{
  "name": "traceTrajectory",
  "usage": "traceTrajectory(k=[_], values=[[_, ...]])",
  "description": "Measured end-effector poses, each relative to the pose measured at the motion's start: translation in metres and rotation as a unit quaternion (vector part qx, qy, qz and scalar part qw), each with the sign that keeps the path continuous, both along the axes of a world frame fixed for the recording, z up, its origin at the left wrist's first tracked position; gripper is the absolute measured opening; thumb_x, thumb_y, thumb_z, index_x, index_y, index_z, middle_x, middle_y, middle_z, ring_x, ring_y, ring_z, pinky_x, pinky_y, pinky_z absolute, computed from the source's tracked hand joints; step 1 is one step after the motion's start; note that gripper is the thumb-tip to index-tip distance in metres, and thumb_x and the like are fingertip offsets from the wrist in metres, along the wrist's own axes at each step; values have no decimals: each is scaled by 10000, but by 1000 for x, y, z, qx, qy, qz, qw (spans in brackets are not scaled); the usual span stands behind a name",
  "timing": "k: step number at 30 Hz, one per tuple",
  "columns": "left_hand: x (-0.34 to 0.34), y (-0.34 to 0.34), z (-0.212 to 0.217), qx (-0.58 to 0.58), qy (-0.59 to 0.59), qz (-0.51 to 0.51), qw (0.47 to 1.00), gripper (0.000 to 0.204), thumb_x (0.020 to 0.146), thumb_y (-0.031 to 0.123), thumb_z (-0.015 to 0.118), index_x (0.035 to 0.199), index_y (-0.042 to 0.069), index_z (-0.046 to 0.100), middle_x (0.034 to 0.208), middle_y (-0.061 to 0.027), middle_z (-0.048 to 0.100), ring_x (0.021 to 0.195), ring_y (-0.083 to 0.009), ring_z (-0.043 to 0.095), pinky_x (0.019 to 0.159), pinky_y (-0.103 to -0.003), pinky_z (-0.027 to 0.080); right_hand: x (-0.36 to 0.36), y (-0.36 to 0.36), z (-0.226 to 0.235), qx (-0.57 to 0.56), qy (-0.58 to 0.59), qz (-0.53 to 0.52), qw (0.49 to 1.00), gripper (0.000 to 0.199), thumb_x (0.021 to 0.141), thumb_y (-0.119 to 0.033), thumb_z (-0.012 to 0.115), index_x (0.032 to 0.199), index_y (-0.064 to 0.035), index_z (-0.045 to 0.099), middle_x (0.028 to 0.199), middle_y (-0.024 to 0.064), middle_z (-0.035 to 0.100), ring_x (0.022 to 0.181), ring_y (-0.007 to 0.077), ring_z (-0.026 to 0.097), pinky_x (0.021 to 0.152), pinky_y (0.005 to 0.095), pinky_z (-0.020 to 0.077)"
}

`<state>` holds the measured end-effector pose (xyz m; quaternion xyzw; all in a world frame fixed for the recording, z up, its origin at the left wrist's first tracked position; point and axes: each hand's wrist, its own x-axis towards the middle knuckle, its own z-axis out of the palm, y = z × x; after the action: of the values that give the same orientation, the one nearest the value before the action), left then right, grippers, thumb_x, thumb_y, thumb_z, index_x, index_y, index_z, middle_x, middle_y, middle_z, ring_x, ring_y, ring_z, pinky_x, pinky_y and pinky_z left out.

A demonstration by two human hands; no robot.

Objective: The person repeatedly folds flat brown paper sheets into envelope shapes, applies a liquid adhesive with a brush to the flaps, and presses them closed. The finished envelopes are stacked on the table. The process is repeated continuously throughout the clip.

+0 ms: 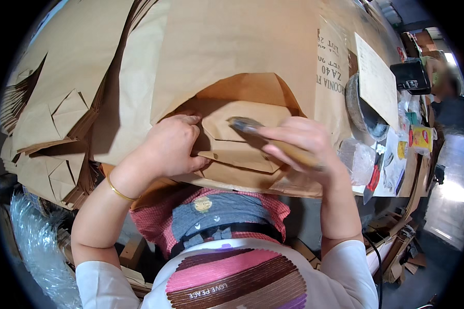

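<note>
Paper bag point(234, 49), left fingers point(189, 119) and brush point(246, 125) at open mouth

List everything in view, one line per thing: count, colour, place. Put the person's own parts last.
Paper bag with opened end: one, brown, centre
Brush: one, dark head, brownish handle, over the opening
Folded paper bags: stacks, too many to count, brown, left
Printed sheet: one, brown, dark print, right of the bag
Bowl: one, grey, right
Card: one, whitish, over the bowl
Black object: one, upper right
Knife: one, red handle, right
Yellow packet: one, far right
Plastic wrap: one heap, clear, lower left
Other clutter: uncountable, mixed, right and below
Bangle: one, gold, left wrist
Left hand: one, bare, at the opening
Right hand: one, bare, holding the brush
</note>
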<state>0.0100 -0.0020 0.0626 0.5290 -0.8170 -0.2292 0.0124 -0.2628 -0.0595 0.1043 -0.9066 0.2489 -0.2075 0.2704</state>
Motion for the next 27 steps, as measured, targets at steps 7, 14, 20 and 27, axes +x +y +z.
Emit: traceTrajectory(k=[7,14,20,27], values=[[-1,6,-5,-28,40,-4,999,346,717,237,712,832,-71,605,1126,-280,600,1033,-404,581,904,-417,476,26,-18,-24,34,-12,31,999,183,801,-104,706,966,-29,685,765,140,629,690,294,611,636,353,486],[-16,-6,-20,-19,130,202,970,69,787,23,610,773,-26,564,804,-210,606,804,-391,587,711,-464,475,-4,24,8,223,-197,-363,883,103,837,-98,662,880,-13,702,804,56,693,755,118,642,696,266,514],[-27,-18,-37,-103,-11,222,970,39,706,10,643,710,-14,613,741,-211,631,730,-399,616,692,-457,504,27,39,-37,303,-211,-351,860,88,861,-94,668,815,-19,674,700,-9,623,642,65,554,581,233,456],[-22,-55,-32,-62,-38,235,969,160,671,111,758,744,3,665,785,-205,658,774,-373,640,711,-443,519,83,46,-65,380,-231,-289,848,88,902,-122,649,889,-35,661,699,-27,592,627,51,525,551,219,432]])
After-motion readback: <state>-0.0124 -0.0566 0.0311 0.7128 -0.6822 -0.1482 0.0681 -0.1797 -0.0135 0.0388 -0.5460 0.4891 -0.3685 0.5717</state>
